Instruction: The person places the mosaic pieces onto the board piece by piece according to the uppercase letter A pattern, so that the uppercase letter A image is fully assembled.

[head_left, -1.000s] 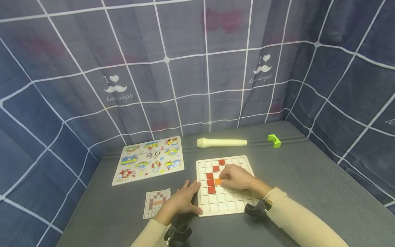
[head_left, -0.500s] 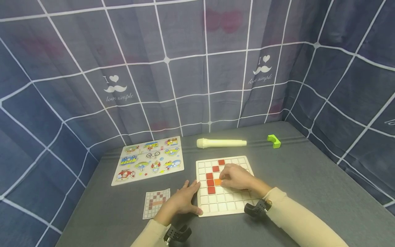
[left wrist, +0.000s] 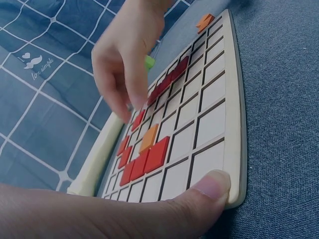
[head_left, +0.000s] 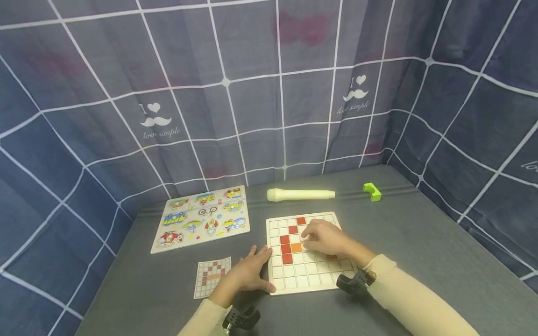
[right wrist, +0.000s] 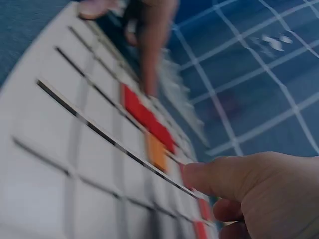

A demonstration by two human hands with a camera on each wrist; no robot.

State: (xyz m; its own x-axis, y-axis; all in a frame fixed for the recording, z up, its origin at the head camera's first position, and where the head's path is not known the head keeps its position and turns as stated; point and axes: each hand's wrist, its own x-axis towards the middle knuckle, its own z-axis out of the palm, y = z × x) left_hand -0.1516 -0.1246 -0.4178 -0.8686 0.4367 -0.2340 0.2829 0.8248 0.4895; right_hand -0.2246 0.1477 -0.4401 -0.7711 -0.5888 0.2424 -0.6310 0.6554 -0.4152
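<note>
A pale wooden grid board [head_left: 290, 282] lies on the table, with square red tiles [head_left: 286, 248] and one orange tile [head_left: 297, 248] set in its cells. My left hand [head_left: 248, 270] rests along the board's left edge, fingers spread and thumb [left wrist: 214, 184] on the near corner. Just right of the orange tile, my right hand [head_left: 323, 238] hovers over the board with loosely bent fingers; no tile shows between thumb and fingertips. More red tiles [left wrist: 169, 79] lie in a row beneath it, mostly hidden in the head view. The right wrist view is blurred.
Loose orange pieces [left wrist: 205, 22] lie by the board's right edge. A patterned grid card [head_left: 201, 284] is left of my left hand. Behind are a vehicle puzzle board [head_left: 197, 239], a pale toy microphone [head_left: 300, 194] and a green block [head_left: 372, 192]. A tiled-print curtain [head_left: 252, 107] encloses the table.
My right hand has drawn back slightly to the right, off the orange tile, which stays in its cell. The left hand has kept its place on the board.
</note>
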